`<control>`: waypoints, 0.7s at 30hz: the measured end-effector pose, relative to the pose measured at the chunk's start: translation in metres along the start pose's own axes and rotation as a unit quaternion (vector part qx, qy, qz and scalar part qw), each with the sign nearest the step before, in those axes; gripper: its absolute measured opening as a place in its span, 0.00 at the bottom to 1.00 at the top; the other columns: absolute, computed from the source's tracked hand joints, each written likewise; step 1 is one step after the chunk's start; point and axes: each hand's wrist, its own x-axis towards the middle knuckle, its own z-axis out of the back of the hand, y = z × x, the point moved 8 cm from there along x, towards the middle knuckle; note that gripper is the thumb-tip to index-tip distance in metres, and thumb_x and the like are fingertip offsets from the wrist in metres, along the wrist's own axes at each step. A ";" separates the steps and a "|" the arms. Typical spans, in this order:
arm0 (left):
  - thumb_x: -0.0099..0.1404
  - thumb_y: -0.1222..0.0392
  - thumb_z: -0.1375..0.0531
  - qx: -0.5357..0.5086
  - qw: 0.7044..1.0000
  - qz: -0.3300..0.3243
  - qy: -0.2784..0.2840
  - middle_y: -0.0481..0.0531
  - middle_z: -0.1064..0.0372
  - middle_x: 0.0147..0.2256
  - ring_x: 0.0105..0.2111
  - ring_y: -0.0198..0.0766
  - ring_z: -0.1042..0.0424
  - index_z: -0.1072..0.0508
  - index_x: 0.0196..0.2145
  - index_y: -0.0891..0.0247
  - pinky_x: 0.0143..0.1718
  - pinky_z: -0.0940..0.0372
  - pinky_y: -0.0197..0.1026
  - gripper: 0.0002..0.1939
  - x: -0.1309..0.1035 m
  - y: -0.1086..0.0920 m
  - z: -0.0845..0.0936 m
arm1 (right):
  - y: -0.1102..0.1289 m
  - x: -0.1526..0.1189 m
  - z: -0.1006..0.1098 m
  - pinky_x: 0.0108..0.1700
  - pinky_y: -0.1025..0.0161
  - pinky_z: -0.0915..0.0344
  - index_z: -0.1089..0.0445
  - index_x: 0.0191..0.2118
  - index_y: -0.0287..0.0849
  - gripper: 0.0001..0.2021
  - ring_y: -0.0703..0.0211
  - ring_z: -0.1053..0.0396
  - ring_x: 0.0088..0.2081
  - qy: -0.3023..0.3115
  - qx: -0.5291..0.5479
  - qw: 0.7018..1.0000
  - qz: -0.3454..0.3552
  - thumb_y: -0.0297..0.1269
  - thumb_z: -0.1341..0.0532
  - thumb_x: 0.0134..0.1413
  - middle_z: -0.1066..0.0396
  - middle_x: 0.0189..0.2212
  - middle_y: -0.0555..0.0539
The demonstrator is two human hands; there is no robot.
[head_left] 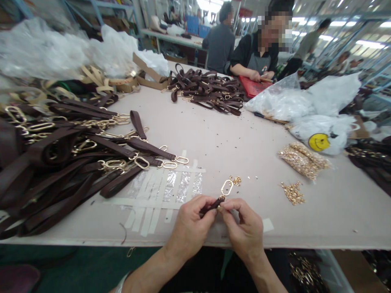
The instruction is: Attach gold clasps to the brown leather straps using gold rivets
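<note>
Near the front edge of the table, my left hand [193, 221] is closed round the end of a dark brown leather strap [216, 204]. A gold oval ring [227, 187] hangs off that end and points away from me. My right hand [244, 228] pinches at the strap's end with thumb and forefinger; a tiny gold piece seems to show at the fingertips, too small to name. Just beyond the ring lies a small cluster of gold hardware pieces [236, 181]. The rest of the strap is hidden by my left hand.
Brown straps with gold rings [100, 162] heap up on the left. Another strap pile [210, 89] lies at the back, near a co-worker with a red object [253, 86]. To the right are a bag of gold pieces [304, 160], loose gold pieces [293, 193] and plastic bags [324, 132].
</note>
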 end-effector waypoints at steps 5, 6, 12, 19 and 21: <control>0.64 0.69 0.42 0.033 0.999 -0.038 -0.002 0.47 0.26 0.33 0.35 0.37 0.28 0.22 0.38 0.59 0.38 0.37 0.37 0.11 -0.003 -0.005 0.000 | -0.012 -0.004 -0.002 0.39 0.65 0.29 0.30 0.35 0.46 0.02 0.60 0.27 0.35 -0.025 0.054 0.994 -0.087 0.32 0.36 0.56 0.27 0.32 0.50; 0.64 0.70 0.42 0.035 0.998 -0.044 -0.006 0.47 0.26 0.34 0.35 0.37 0.28 0.22 0.38 0.59 0.38 0.37 0.37 0.11 -0.003 -0.006 0.001 | -0.014 -0.004 -0.003 0.37 0.66 0.29 0.30 0.35 0.45 0.02 0.60 0.27 0.34 -0.028 0.073 0.991 -0.104 0.33 0.36 0.56 0.27 0.31 0.50; 0.63 0.72 0.42 0.056 0.996 -0.072 -0.021 0.50 0.27 0.33 0.36 0.38 0.29 0.23 0.37 0.62 0.38 0.37 0.38 0.10 -0.007 -0.014 0.001 | -0.035 -0.005 -0.010 0.39 0.66 0.25 0.33 0.40 0.46 0.14 0.59 0.24 0.36 -0.034 0.206 0.958 -0.196 0.39 0.30 0.49 0.25 0.33 0.49; 0.66 0.67 0.42 0.245 0.953 -0.158 0.082 0.51 0.26 0.33 0.34 0.37 0.27 0.25 0.38 0.64 0.36 0.34 0.36 0.05 -0.006 -0.035 -0.005 | -0.065 -0.017 -0.010 0.38 0.63 0.23 0.35 0.45 0.45 0.30 0.52 0.22 0.37 -0.036 0.292 0.898 -0.327 0.45 0.24 0.35 0.21 0.34 0.44; 0.67 0.65 0.42 0.370 0.908 -0.180 0.079 0.49 0.25 0.33 0.35 0.35 0.27 0.25 0.39 0.62 0.37 0.32 0.34 0.06 0.005 -0.042 0.014 | -0.076 -0.026 0.013 0.36 0.64 0.23 0.33 0.45 0.45 0.32 0.51 0.22 0.36 -0.052 0.281 0.890 -0.354 0.45 0.23 0.31 0.21 0.34 0.45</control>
